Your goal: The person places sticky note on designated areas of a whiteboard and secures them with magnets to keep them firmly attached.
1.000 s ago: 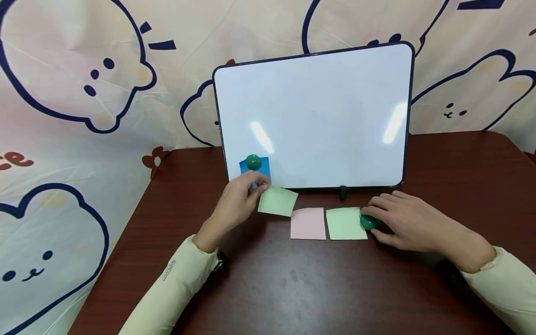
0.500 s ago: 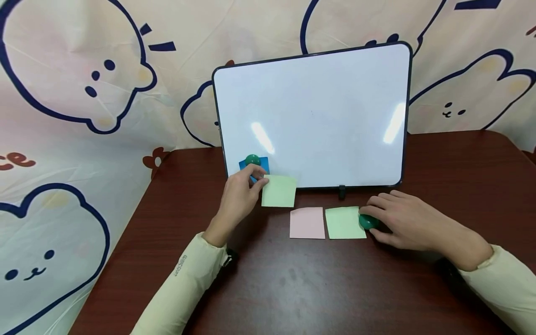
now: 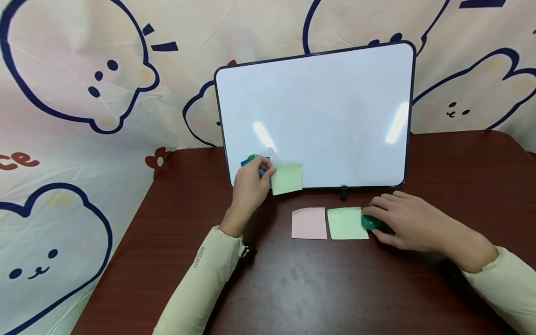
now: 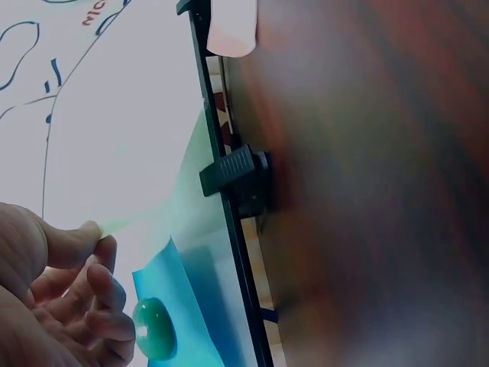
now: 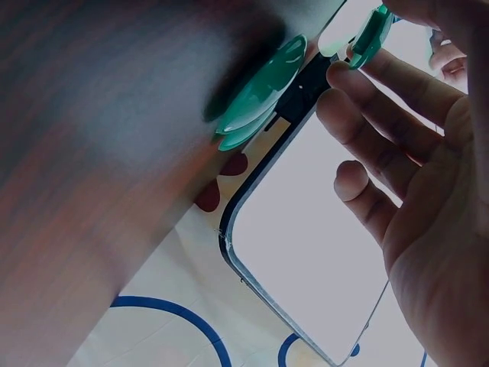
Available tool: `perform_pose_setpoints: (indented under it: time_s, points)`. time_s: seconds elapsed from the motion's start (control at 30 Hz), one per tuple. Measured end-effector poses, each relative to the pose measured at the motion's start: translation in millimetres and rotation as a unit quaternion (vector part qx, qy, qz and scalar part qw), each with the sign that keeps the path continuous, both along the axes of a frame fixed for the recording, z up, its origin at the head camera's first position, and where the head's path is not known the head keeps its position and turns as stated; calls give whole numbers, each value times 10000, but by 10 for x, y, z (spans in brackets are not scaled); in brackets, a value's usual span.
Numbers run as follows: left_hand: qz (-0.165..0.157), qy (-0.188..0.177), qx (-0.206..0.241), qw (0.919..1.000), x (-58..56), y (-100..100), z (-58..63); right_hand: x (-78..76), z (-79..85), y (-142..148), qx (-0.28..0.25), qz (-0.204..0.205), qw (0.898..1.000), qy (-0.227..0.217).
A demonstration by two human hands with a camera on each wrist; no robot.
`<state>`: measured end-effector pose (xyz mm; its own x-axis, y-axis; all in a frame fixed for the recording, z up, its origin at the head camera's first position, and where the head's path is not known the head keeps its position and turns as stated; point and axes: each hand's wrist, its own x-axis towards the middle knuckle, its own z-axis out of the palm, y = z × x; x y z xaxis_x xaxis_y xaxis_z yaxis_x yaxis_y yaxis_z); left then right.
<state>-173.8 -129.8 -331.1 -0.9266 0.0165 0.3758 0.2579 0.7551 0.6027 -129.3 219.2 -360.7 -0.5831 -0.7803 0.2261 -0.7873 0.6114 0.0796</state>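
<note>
My left hand [image 3: 252,186] pinches a pale green sticky note [image 3: 287,179] by its left edge, in front of the whiteboard's [image 3: 318,116] lower left part. Right beside that hand, a blue sticky note [image 4: 179,298] is on the board under a round green magnet [image 4: 154,329]; the hand partly hides both in the head view. On the right, my right hand [image 3: 404,223] holds a green magnet [image 5: 372,37] between thumb and fingers, low over the table. More green [image 5: 263,88], apparently another magnet, shows below that hand in the right wrist view.
A pink sticky note [image 3: 309,223] and another green note [image 3: 347,223] lie side by side on the dark wood table [image 3: 301,288]. A black clip foot [image 3: 344,192] supports the board's lower edge. Behind hangs a cartoon-printed cloth [image 3: 83,153].
My left hand has moved up and slightly right, lifting the green note from the table area to the board's lower edge. The right hand stays where it was with its magnet.
</note>
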Motion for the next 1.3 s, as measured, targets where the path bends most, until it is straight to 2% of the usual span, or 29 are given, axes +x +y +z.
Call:
perform_pose_setpoints:
  time_s: [0.33,0.7,1.07,1.3]
  points:
    - [315,241,111,9992,-143,179,9,9,5,7,64,-82,9999,-1]
    - [679,539,-336,9957,-203,319,-27,13,-15,11,0,-37,10000,68]
    - [871,421,-532,9939,-220,280,-50,-12,2,-4,11,64,9999,141]
    - [945,392,-612,9929,-241,284,-54,7,10,-10,99,-102,9999,-29]
